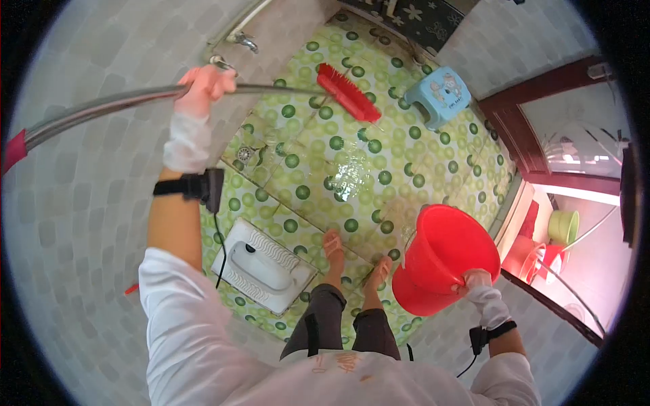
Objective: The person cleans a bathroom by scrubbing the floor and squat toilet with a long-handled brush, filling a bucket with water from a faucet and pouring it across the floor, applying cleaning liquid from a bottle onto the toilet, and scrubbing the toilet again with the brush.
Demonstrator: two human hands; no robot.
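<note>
My left hand [204, 88] is raised at the upper left, its fingers wrapped round the metal handle of a floor brush. The handle runs from a pink-red grip at the left edge down to the red bristled brush head [347, 93], which rests on the tiles. My right hand [476, 283], in a white glove-like cuff, grips the near rim of a large red bucket [426, 271]. The bucket is tilted with its mouth towards the right, and no contents show inside. Some fingers of the right hand are hidden.
A wet patch [349, 176] shines on the green patterned floor. A white squat toilet [261, 266] lies left of my feet, near a floor drain [245, 154]. A blue stool [443, 98] stands far right, a tap [245, 42] on the left wall. A doorway opens at right.
</note>
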